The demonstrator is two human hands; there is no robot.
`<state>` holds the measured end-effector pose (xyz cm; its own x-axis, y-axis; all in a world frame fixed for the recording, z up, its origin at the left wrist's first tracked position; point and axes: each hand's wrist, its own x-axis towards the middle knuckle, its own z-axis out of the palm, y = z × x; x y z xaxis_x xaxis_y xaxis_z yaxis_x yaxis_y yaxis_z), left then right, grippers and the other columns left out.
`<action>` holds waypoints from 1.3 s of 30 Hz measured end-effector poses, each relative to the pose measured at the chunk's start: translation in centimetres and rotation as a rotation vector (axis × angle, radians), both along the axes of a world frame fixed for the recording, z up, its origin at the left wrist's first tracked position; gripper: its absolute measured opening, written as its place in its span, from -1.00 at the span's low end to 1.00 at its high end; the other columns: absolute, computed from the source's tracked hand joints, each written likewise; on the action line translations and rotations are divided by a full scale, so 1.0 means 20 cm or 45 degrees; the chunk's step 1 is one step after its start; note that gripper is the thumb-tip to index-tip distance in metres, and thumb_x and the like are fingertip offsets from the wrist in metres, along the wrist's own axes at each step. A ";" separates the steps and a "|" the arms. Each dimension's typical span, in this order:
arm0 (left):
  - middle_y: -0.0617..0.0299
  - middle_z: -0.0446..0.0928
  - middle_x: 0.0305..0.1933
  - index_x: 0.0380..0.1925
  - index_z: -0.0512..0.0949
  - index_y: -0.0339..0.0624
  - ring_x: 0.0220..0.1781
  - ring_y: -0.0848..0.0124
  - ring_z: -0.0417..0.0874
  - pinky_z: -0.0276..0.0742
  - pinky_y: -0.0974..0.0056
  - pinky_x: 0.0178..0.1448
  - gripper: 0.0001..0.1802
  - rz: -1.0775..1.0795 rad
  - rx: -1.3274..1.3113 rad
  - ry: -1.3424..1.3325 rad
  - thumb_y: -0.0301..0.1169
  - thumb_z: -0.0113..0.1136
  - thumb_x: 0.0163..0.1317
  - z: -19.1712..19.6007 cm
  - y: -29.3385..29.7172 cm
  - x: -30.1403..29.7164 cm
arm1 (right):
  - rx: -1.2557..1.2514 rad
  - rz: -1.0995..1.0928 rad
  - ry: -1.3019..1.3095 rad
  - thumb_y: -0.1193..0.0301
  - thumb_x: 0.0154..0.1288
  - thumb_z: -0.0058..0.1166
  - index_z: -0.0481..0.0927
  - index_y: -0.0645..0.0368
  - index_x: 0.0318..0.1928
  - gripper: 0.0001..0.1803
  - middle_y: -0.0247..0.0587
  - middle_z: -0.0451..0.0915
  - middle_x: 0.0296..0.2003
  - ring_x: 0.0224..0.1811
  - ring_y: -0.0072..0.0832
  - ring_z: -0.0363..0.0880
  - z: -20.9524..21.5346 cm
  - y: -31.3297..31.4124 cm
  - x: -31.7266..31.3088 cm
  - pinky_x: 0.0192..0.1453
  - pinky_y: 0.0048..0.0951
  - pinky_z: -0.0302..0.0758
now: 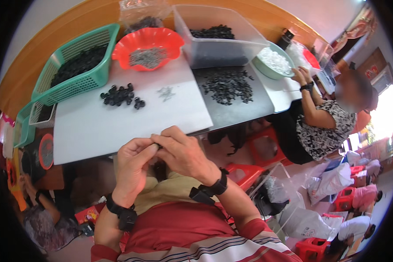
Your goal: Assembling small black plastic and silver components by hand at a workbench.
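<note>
My left hand [133, 168] and my right hand [183, 153] meet just below the near edge of the white table [96, 131], fingertips pinched together on a small dark part [158, 146] that is mostly hidden. Both wrists wear black bands. On the table beyond them lie a cluster of small black parts [120, 95] and a few small grey metal pieces [166, 92].
At the back stand a green basket [76, 65] of black parts, a red bowl [147, 46] of metal pieces, a clear bin [216, 37] and a grey tray [231, 102] with scattered black parts. Another person [323, 118] sits at right; red stools stand below.
</note>
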<state>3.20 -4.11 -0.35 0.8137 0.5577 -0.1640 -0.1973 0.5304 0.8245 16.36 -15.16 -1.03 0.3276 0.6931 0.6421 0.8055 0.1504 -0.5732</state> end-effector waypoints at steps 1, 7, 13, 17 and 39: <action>0.21 0.68 -0.23 -0.13 0.63 -0.34 -0.31 0.56 0.61 0.49 0.46 -0.22 -0.86 0.030 0.007 0.029 -0.60 0.27 0.32 0.00 0.00 0.00 | 0.000 0.016 0.008 0.54 0.08 0.34 0.67 0.18 0.02 -0.58 -0.19 0.59 -0.19 -0.36 -0.24 0.67 0.00 0.00 0.00 -0.34 -0.31 0.64; 0.19 0.65 -0.10 -0.11 0.55 -0.29 -0.09 0.50 0.67 0.61 0.41 0.05 -0.79 0.043 0.088 -0.002 -0.65 0.29 0.27 0.01 0.00 0.00 | -0.086 0.019 0.004 0.48 0.16 0.31 0.61 0.16 0.04 -0.61 -0.18 0.54 -0.15 -0.34 -0.15 0.65 0.00 -0.02 -0.01 -0.32 -0.23 0.63; 0.17 0.65 -0.12 -0.10 0.55 -0.28 -0.11 0.52 0.66 0.58 0.44 0.02 -0.78 -0.022 0.156 -0.006 -0.61 0.32 0.28 -0.03 0.01 -0.01 | -0.090 0.052 -0.016 0.51 0.12 0.31 0.60 0.21 -0.06 -0.66 -0.18 0.55 -0.19 -0.40 -0.16 0.64 -0.03 -0.03 0.00 -0.37 -0.25 0.61; 0.17 0.66 -0.13 -0.10 0.55 -0.28 -0.13 0.54 0.66 0.57 0.45 0.01 -0.78 -0.035 0.168 0.010 -0.58 0.34 0.29 -0.02 0.01 -0.01 | -0.081 0.041 -0.022 0.51 0.10 0.32 0.61 0.19 -0.06 -0.66 -0.19 0.55 -0.19 -0.39 -0.18 0.63 -0.02 -0.03 -0.01 -0.37 -0.26 0.60; 0.26 0.64 -0.09 -0.11 0.67 -0.37 -0.16 0.59 0.58 0.52 0.45 -0.05 -0.83 0.233 1.012 0.183 -0.57 0.28 0.32 -0.02 0.25 -0.02 | 0.060 0.084 0.409 0.54 0.25 0.33 0.67 0.22 -0.05 -0.75 -0.24 0.60 -0.23 -0.52 -0.61 0.45 -0.05 0.08 0.17 -0.44 -0.55 0.40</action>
<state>2.87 0.88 -0.81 0.7000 0.6729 0.2392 -0.0879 -0.2513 0.9639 19.67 -13.47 -1.95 0.4735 0.6918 0.5452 0.5724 0.2288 -0.7874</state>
